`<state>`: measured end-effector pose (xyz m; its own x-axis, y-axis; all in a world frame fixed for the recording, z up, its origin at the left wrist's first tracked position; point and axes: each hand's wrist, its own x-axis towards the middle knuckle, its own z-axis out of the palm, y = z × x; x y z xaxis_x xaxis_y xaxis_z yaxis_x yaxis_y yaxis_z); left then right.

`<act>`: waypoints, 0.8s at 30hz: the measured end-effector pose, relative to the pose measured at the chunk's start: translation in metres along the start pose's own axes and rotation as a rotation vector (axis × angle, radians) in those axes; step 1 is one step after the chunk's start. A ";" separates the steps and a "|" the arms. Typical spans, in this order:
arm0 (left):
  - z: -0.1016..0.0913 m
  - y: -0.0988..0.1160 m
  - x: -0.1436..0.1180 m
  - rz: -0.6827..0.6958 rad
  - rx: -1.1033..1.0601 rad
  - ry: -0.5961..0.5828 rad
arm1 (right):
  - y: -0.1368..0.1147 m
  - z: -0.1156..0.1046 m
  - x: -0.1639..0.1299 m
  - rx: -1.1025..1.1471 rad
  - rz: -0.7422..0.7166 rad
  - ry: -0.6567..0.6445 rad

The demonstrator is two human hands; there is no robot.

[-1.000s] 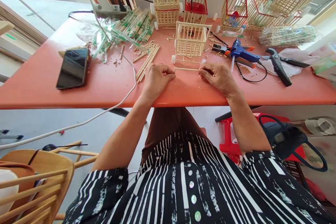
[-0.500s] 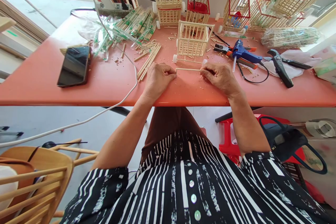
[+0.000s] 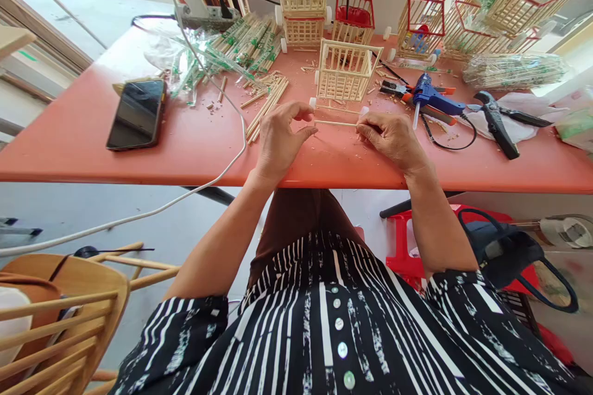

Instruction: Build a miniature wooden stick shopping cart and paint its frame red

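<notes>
Right hand [image 3: 391, 136] pinches thin wooden stick [image 3: 336, 123]; left hand [image 3: 278, 139], grip narrow, at its 9 o'clock end. Fitting step; next move needs steady alignment.

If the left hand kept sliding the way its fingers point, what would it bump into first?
Probably the right hand. The left hand points its fingertips sideways along the thin wooden stick that both hands pinch, and the right hand holds the other end. The little wooden basket sits farther back, likely out of that line.

bare tabletop [image 3: 194, 148] left of hands, basket frame [image 3: 346, 71] blocking ahead
</notes>
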<state>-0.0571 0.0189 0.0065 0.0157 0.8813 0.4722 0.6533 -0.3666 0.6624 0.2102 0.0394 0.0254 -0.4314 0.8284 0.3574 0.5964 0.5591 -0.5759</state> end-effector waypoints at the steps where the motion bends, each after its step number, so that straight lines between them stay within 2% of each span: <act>1: 0.003 0.000 -0.001 0.024 0.036 0.010 | 0.001 0.000 0.000 0.000 -0.006 0.001; 8: 0.019 -0.013 -0.005 0.177 0.268 0.081 | 0.003 0.001 0.000 -0.006 -0.034 0.013; 15: 0.018 -0.015 -0.001 0.162 0.286 0.022 | 0.003 0.002 -0.001 -0.021 -0.021 0.018; 24: 0.024 -0.026 0.000 0.262 0.260 0.059 | 0.002 0.000 -0.001 -0.026 -0.001 0.010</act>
<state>-0.0559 0.0358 -0.0251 0.1694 0.7464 0.6436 0.8034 -0.4828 0.3485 0.2120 0.0395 0.0232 -0.4251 0.8281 0.3654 0.6135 0.5605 -0.5563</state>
